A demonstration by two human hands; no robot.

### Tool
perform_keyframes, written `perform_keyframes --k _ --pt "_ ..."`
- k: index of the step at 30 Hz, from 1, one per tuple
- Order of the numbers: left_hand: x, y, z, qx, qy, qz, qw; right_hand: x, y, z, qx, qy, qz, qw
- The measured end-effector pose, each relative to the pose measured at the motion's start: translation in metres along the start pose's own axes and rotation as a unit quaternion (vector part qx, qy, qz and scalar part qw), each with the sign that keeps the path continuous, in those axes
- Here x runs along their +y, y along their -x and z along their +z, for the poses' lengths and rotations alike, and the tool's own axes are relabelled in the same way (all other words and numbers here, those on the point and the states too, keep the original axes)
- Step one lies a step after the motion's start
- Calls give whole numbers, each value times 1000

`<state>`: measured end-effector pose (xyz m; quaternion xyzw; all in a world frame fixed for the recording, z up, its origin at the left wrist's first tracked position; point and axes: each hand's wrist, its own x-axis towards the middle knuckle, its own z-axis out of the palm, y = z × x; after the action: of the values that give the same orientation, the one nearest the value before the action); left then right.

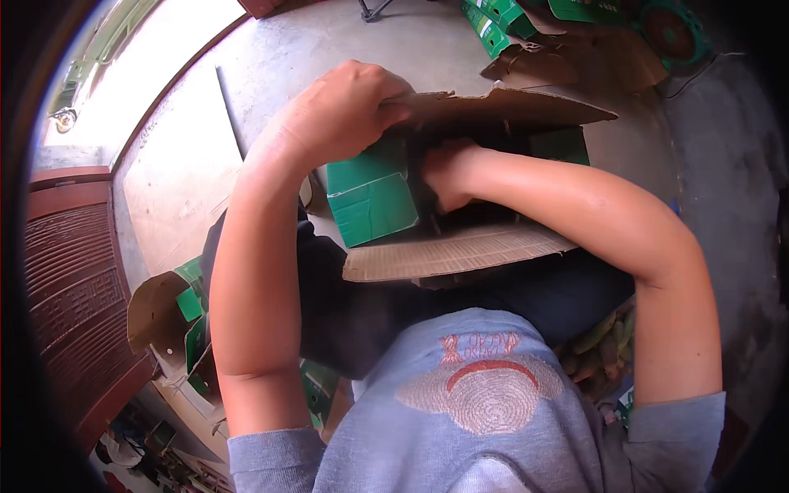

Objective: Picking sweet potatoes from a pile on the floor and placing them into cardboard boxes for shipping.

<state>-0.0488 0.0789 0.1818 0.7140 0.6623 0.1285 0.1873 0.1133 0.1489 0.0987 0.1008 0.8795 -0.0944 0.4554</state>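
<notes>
A green cardboard box (374, 212) stands in front of me with its brown flaps spread apart. My left hand (353, 107) grips the far flap (509, 107) at its left end, thumb and fingers closed on the cardboard edge. Inside the box is my right hand (450, 171), its arm reaching in from the right over the near flap (460, 253). The fingers of that hand are hidden in the dark interior, so what they touch does not show.
Another opened green box (185, 324) sits on the floor at left. More green cartons (501, 25) and a round green fan-like object (672, 34) are at the far right. Yellowish-green produce (608, 345) lies by my right side. A red-brown louvred panel (74, 279) borders the left.
</notes>
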Motion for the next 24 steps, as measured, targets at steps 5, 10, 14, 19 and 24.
perform_keyframes --k 5,10,14,19,24 --pt "-7 3 4 6 -7 13 1000 11 -37 21 119 -47 1 992" --pt "-6 3 6 49 12 41 998 39 -17 33 66 10 8 998" --pt "-5 1 5 57 15 19 998 60 42 28 125 -112 -32 985" --pt "-5 1 3 38 29 18 999 83 144 28 442 -186 -115 870" --pt "5 3 2 29 39 -5 999 107 253 64 639 -351 37 683"
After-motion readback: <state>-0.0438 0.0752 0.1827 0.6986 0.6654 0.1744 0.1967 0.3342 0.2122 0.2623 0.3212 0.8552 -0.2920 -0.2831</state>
